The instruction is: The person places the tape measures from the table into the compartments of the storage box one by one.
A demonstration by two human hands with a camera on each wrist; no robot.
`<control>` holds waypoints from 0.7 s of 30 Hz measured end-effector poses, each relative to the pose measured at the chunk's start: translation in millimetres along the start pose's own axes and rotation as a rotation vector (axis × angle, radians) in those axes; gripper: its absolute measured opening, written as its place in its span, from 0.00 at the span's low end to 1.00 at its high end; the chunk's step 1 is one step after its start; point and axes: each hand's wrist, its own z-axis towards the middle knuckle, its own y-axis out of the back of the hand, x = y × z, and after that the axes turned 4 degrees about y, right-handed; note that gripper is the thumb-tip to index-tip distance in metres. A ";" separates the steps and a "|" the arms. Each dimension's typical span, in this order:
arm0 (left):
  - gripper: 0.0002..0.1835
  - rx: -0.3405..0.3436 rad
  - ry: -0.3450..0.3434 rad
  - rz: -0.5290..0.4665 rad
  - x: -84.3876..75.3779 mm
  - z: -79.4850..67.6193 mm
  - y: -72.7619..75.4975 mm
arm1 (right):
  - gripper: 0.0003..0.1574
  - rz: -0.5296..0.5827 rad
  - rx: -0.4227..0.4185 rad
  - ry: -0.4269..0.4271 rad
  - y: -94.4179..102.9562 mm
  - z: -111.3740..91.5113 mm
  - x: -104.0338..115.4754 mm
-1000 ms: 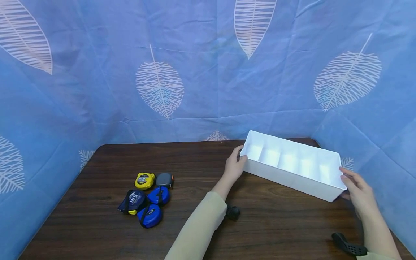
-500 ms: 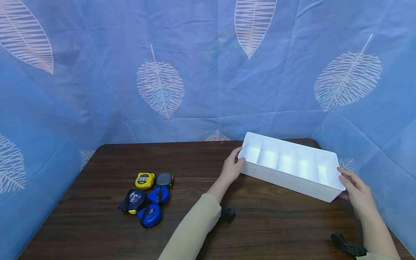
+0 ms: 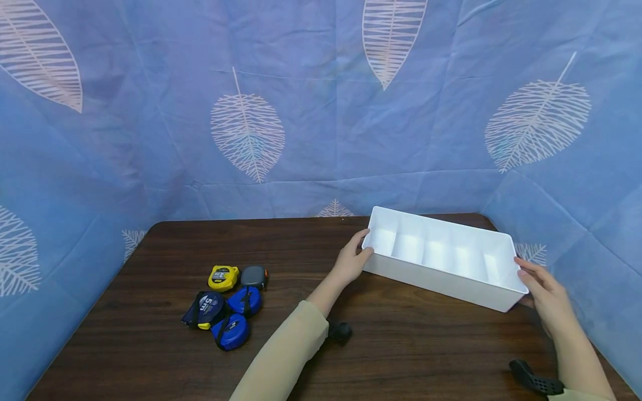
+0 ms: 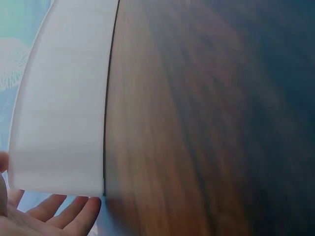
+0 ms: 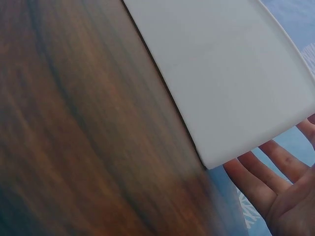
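Observation:
A long white divided organizer box (image 3: 435,276) stands at a slant on the right part of the table, its row of compartments facing up with nothing in them. My left hand (image 3: 353,259) grips its left end, thumb at the near corner and fingers along the end wall. At the opposite end, my right hand (image 3: 549,295) holds the box the same way, with the thumb by the rim. The left wrist view shows the left fingers (image 4: 81,216) against the end wall, low beside the bottom edge. Right fingers (image 5: 256,182) lie along the other end in the right wrist view.
Tape measures lie grouped on the left of the dark wood table (image 3: 150,367): a yellow one (image 3: 223,278), a grey one (image 3: 254,277), a dark navy one (image 3: 205,309) and blue ones (image 3: 233,332). A blue leaf-print cloth (image 3: 311,111) hangs behind and at both sides.
Both hands have moved the white box a short way left and slightly nearer, keeping its slant. The tape measures have stayed in place.

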 end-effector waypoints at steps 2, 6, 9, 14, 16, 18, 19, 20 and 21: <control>0.29 0.007 0.003 0.002 0.4 -1.1 2.5 | 0.29 -0.014 0.004 -0.001 -1.3 0.6 0.5; 0.29 0.020 0.008 0.004 0.6 -4.3 7.0 | 0.29 0.008 0.023 0.005 -2.7 0.6 1.5; 0.29 0.030 0.003 -0.007 0.5 -6.9 10.1 | 0.29 0.015 0.031 0.007 -3.4 1.3 2.6; 0.29 0.043 -0.002 -0.031 0.8 -11.6 15.1 | 0.29 -0.017 0.045 0.017 -5.4 2.6 4.2; 0.30 0.053 0.000 -0.043 1.1 -13.5 17.0 | 0.29 -0.024 0.052 0.024 -6.1 2.7 4.4; 0.30 0.067 0.006 -0.054 -4.6 -18.6 20.7 | 0.29 -0.020 0.061 0.030 -6.6 3.0 4.5; 0.30 0.074 0.010 -0.057 -4.7 -19.6 21.7 | 0.29 -0.015 0.064 0.030 -6.8 3.0 4.6; 0.31 0.079 0.013 -0.062 -4.6 -20.3 22.9 | 0.29 -0.011 0.068 0.029 -7.1 3.1 4.6; 0.31 0.083 0.016 -0.066 -4.3 -20.9 23.9 | 0.29 -0.012 0.071 0.026 -7.5 3.2 4.4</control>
